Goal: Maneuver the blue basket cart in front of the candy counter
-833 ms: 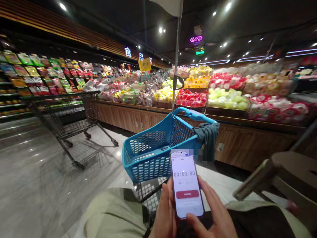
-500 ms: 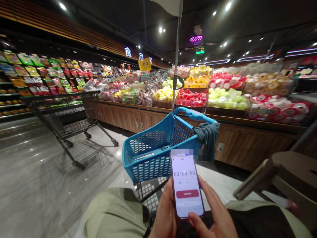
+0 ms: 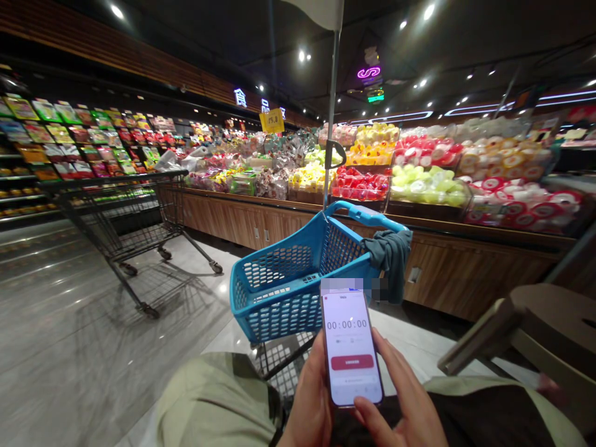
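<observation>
Right above the lap, both hands are wrapped around a phone (image 3: 352, 347) that's tilted up, screen showing 00:00:00. Left hand (image 3: 310, 397) cups its left edge, grip closed against the side, fingers mostly hidden behind. Right hand (image 3: 405, 397) has its fingers along the right edge and the thumb bent in at the bottom corner, so the grip's pinching the phone too. Blue shopping cart (image 3: 279, 304) sits just beyond.

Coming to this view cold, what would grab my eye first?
Probably the bright phone, held upright between the left hand and right hand, its timer at zeros. Next, the blue shopping cart just beyond it, grey cloth over its handle, then colourful packed goods along the wooden counter behind.
</observation>
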`<state>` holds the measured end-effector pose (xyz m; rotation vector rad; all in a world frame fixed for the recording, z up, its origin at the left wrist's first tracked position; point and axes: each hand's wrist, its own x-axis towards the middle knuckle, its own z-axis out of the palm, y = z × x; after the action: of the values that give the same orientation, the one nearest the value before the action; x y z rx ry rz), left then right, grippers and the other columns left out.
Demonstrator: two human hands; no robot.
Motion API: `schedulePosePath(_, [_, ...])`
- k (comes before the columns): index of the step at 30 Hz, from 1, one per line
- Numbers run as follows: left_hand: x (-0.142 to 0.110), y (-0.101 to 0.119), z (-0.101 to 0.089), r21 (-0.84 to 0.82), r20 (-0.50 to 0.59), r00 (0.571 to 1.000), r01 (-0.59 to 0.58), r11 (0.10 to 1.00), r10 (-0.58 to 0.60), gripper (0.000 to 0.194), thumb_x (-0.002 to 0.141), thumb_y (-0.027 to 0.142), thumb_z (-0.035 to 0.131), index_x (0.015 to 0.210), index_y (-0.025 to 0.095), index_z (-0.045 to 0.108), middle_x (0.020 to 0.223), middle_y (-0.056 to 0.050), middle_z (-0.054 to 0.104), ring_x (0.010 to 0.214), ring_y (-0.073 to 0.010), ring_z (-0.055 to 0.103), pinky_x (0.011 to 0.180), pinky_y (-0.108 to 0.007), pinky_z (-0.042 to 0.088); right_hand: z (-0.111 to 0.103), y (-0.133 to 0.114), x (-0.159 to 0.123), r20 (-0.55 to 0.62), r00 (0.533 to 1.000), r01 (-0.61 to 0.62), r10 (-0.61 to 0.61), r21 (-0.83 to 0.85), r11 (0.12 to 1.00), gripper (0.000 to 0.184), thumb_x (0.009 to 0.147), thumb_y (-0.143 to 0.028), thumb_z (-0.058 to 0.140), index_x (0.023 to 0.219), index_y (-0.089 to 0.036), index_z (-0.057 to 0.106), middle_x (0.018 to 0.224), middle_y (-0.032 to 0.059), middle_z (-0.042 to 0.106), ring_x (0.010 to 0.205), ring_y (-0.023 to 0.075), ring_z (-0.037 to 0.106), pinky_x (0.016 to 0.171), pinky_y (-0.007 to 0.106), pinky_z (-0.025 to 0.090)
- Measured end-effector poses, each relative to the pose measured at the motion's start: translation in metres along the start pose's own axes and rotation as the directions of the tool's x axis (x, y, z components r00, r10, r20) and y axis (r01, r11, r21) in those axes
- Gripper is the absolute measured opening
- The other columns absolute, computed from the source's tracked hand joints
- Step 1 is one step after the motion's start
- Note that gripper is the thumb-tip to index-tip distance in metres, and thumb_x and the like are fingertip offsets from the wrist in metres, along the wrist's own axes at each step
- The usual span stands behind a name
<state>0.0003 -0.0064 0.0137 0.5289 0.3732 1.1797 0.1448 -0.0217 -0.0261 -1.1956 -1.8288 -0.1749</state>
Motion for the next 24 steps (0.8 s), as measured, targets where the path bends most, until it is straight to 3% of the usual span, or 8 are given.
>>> schedulePosePath(4, [0.004,-0.002,0.003,0.112,0.027,0.998,0.048,0.993,-0.051,0.076,0.082,0.065,0.059,0.143,0.020,0.045,0.123,-0.014,0.066,0.110,-0.0341,0.062,0.094,-0.047,0.050,0.002,-0.007,0.002,0.044,0.985,-0.170,0.167,0.100,0.980,0.081,0.082,-0.051,0.061,0.149,-0.021,0.027,0.137,0.0162,0.051,0.118,0.0359,0.057,0.088,0.048,0.056])
schedulePosePath(7, [0.014,-0.008,0.009,0.160,0.134,0.984,0.098,0.982,-0.120,0.083,0.080,0.073,0.054,0.142,0.018,0.046,0.120,-0.017,0.066,0.106,-0.0351,0.064,0.086,-0.047,0.053,0.003,-0.013,0.006,0.075,0.896,-0.443,0.438,0.215,0.870,0.086,0.079,-0.051,0.064,0.151,-0.023,0.023,0.139,0.0163,0.047,0.111,0.0338,0.061,0.067,0.039,0.062])
schedulePosePath(9, [0.025,-0.013,0.013,0.163,0.213,0.968,0.101,0.981,-0.135,0.084,0.079,0.074,0.054,0.141,0.020,0.046,0.123,-0.017,0.064,0.109,-0.0359,0.062,0.087,-0.047,0.052,0.002,-0.010,0.009,0.051,0.846,-0.526,0.531,0.238,0.816,0.088,0.079,-0.052,0.064,0.151,-0.025,0.021,0.143,0.0160,0.042,0.110,0.0327,0.060,0.056,0.033,0.060])
schedulePosePath(11, [0.038,-0.018,0.018,0.172,0.288,0.947,0.095,0.980,-0.142,0.081,0.080,0.073,0.054,0.142,0.022,0.045,0.127,-0.016,0.062,0.113,-0.0361,0.060,0.091,-0.049,0.050,-0.001,0.003,0.012,-0.015,0.856,-0.507,0.516,0.169,0.845,0.091,0.080,-0.053,0.064,0.152,-0.023,0.017,0.144,0.0167,0.040,0.114,0.0333,0.058,0.058,0.033,0.060])
schedulePosePath(14, [0.061,-0.028,0.030,0.196,0.418,0.894,0.082,0.977,-0.158,0.077,0.082,0.071,0.052,0.141,0.021,0.046,0.133,-0.016,0.058,0.118,-0.0360,0.057,0.097,-0.050,0.045,-0.010,0.032,0.017,-0.122,0.887,-0.452,0.445,-0.038,0.891,0.094,0.081,-0.053,0.062,0.154,-0.019,0.012,0.143,0.0188,0.041,0.117,0.0348,0.056,0.073,0.040,0.060])
schedulePosePath(20, [0.112,-0.060,0.062,0.286,0.585,0.766,0.113,0.952,-0.267,0.069,0.091,0.067,0.040,0.142,0.020,0.044,0.138,-0.015,0.053,0.125,-0.0339,0.053,0.104,-0.052,0.039,-0.046,0.090,0.030,-0.298,0.840,-0.533,0.454,-0.296,0.793,0.094,0.077,-0.061,0.058,0.152,-0.018,0.021,0.137,0.0182,0.051,0.112,0.0368,0.059,0.080,0.047,0.056])
schedulePosePath(22, [0.126,-0.068,0.066,0.406,0.553,0.781,0.053,0.912,-0.291,0.065,0.093,0.062,0.040,0.143,0.021,0.044,0.142,-0.015,0.050,0.132,-0.0337,0.046,0.106,-0.052,0.037,-0.063,0.116,0.032,-0.324,0.827,-0.555,0.459,-0.347,0.756,0.094,0.075,-0.063,0.057,0.151,-0.018,0.024,0.136,0.0179,0.052,0.113,0.0386,0.059,0.082,0.050,0.054])
schedulePosePath(24, [0.137,-0.068,0.065,0.553,0.494,0.842,-0.110,0.826,-0.219,0.061,0.093,0.056,0.046,0.143,0.022,0.045,0.149,-0.013,0.043,0.139,-0.0324,0.035,0.110,-0.050,0.033,-0.083,0.154,0.031,-0.347,0.828,-0.554,0.440,-0.391,0.735,0.094,0.074,-0.064,0.057,0.150,-0.016,0.027,0.135,0.0195,0.052,0.114,0.0409,0.057,0.085,0.052,0.051])
